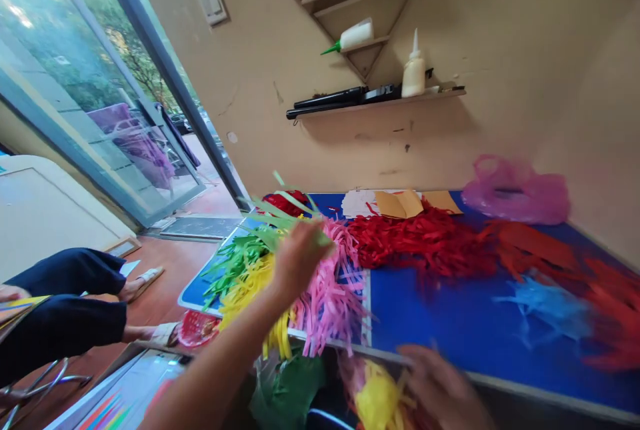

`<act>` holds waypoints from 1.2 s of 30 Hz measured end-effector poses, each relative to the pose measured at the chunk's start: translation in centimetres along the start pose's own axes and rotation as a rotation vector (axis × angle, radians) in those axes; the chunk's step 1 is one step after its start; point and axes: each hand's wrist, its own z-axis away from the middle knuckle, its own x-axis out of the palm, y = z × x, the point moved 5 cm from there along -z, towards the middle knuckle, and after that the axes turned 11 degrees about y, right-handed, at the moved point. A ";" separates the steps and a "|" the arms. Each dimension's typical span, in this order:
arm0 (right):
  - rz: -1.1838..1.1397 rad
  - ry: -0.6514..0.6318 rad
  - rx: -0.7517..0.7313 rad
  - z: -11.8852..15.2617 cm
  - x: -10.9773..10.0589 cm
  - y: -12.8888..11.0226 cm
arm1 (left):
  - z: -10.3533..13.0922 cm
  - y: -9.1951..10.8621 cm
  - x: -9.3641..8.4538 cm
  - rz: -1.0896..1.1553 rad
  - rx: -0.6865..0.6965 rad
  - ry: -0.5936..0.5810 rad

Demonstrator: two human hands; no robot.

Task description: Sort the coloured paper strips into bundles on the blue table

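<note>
My left hand [303, 253] is closed around a bunch of light green paper strips [273, 213], held above the table. Beneath it lie piles of fringed strips: green [240, 257], yellow [253, 290] and pink [330, 303]. My right hand [440, 377] is smeared by motion at the table's front edge, so its fingers cannot be read. Just left of it, below the edge, is a yellow bundle [377, 397] with pink beside it. A green bundle [293, 383], partly in clear plastic, sits further left.
Red strips [425, 240] and a blue bundle [550, 307] lie on the blue table [415, 320]. A pink plastic bag [517, 190] stands at the back. Glue bottles [413, 73] rest on wall shelves. At left, another person's legs [75, 323] are near a red basket [197, 329].
</note>
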 end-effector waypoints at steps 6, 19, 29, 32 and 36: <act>-0.224 -0.095 0.076 -3.3 5.2 2.4 | 14.1 10.4 6.6 0.325 0.313 -0.109; 0.043 0.831 -0.830 1.2 -12.9 -6.8 | 17.3 11.8 11.9 0.230 0.371 -0.227; 1.508 0.074 -1.083 -4.9 -3.2 -3.1 | 16.0 13.4 12.8 0.090 0.276 -0.585; 1.482 -0.053 -1.018 -5.6 -3.9 -3.3 | 15.3 11.8 12.1 0.094 0.213 -0.622; 1.437 -0.086 -0.868 -5.7 -4.4 -4.4 | 15.3 9.7 11.4 0.178 0.160 -0.575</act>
